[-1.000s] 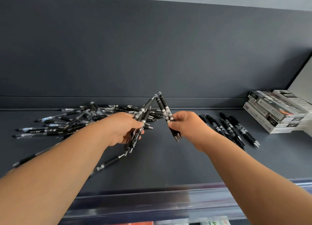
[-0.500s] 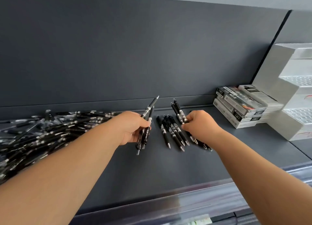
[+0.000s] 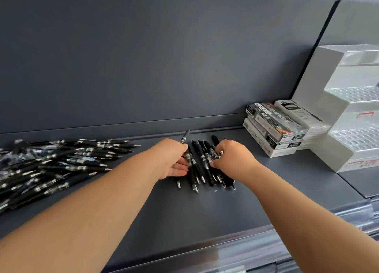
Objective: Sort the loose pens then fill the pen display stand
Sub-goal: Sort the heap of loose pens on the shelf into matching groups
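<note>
many loose black pens [image 3: 61, 164] lie in a heap at the left of the dark shelf [image 3: 205, 221]. the left hand [image 3: 172, 160] grips a black pen [image 3: 185, 136] just beside a small row of pens [image 3: 202, 166]. the right hand [image 3: 231, 160] grasps pens of this row with curled fingers. further right are stacked pen boxes [image 3: 274, 127] and the white pen display stand [image 3: 348, 117].

We see a stack of printed boxes [image 3: 274, 127] resting on the dark grey shelf [image 3: 184, 215]. A clear plastic strip [image 3: 235, 250] edges the shelf's front.
</note>
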{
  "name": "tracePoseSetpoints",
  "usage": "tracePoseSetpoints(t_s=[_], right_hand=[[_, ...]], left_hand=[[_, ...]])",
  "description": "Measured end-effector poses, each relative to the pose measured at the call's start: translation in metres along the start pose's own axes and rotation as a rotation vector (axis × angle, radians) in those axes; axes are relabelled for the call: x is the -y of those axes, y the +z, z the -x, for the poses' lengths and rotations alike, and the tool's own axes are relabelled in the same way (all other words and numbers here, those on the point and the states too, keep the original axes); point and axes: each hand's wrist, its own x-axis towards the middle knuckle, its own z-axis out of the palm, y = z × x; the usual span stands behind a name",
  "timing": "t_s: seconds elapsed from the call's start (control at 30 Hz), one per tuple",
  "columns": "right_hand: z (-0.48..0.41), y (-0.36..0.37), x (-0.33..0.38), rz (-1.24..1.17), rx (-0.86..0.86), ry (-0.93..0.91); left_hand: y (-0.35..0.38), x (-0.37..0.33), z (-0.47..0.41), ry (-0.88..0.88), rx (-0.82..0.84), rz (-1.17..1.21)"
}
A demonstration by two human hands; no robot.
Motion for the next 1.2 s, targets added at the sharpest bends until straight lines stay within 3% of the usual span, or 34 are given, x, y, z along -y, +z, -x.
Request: tracePoseSetpoints(t_s=[0.17, 0.5, 0.67, 0.9, 1.2], right_hand=[[-0.002, 0.000, 0.001, 0.059, 0.022, -0.043], [0.003, 0.002, 0.024, 0.252, -0.075, -0.201], [0.010, 0.012, 0.048, 0.331, -0.123, -0.370], [0.028, 0.033, 0.100, 0.343, -0.112, -0.574], [0.061, 0.081, 0.185, 0.280, -0.065, -0.909]], left_hand=[[0.000, 0.000, -0.002, 0.014, -0.131, -0.116], [-0.009, 0.004, 0.005, 0.121, -0.181, -0.346], [-0.039, 0.013, 0.018, 0.386, -0.391, -0.883], [-0.103, 0.050, 0.047, 0.610, -0.587, -1.190], [-0.206, 0.093, 0.113, 0.438, -0.785, -1.159]])
